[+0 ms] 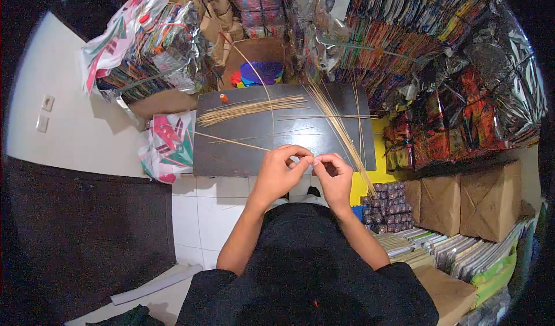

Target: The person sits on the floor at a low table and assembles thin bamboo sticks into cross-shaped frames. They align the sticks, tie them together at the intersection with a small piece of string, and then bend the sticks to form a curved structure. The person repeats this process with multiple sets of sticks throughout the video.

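Over the near edge of the dark table [248, 159], my left hand [282, 173] and my right hand [335, 178] meet with thumbs and forefingers pinched. What lies between the fingertips is too small to make out. One pale thin stick [231, 141] runs from the left up to my left hand; whether it is held is unclear. A long bent stick [263, 83] arcs down toward the same hand from beyond the table's far side. Left of centre lies a bundle of thin sticks [248, 111], and another bundle [338, 126] slants across the right side.
A small orange spool-like object [224, 98] stands at the back left of the table. Wrapped stacks of packets [399, 25] rise behind. To the right are a pile of small dark packs [388, 207] and brown paper parcels [462, 204]. A patterned bag [167, 147] hangs beside the table.
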`<state>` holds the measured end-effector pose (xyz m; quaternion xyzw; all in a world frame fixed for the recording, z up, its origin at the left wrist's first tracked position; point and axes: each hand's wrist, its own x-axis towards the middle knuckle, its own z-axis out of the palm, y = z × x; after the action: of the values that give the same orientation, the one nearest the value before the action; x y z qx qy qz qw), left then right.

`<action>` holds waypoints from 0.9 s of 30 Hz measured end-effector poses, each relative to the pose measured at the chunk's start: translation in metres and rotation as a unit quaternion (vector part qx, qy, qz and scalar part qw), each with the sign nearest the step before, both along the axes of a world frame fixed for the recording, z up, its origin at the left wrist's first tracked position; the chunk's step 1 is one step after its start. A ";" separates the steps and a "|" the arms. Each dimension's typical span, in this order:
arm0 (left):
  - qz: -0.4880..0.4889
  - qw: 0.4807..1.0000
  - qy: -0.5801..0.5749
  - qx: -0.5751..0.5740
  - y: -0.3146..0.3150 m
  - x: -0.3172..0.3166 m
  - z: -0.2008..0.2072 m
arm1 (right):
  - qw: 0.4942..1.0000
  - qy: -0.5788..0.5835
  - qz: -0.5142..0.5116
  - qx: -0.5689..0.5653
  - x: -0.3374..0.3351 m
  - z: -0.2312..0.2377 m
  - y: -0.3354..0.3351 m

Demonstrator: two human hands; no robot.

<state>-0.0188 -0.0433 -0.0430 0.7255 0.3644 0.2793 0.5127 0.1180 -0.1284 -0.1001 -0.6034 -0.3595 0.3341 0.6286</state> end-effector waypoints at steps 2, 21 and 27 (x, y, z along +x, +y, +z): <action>0.001 0.997 -0.006 -0.073 0.000 -0.002 0.000 | 1.000 -0.017 -0.001 0.003 0.000 0.001 0.000; 0.006 0.991 -0.036 -0.127 0.002 -0.002 0.000 | 0.998 -0.056 0.008 -0.002 -0.002 0.024 -0.004; 0.009 0.991 -0.039 -0.125 0.002 -0.002 0.007 | 0.998 -0.055 0.019 -0.004 0.001 0.016 -0.002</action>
<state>-0.0205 -0.0409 -0.0363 0.6408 0.3832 0.2640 0.6106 0.1191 -0.1303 -0.0838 -0.6164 -0.4041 0.3138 0.5986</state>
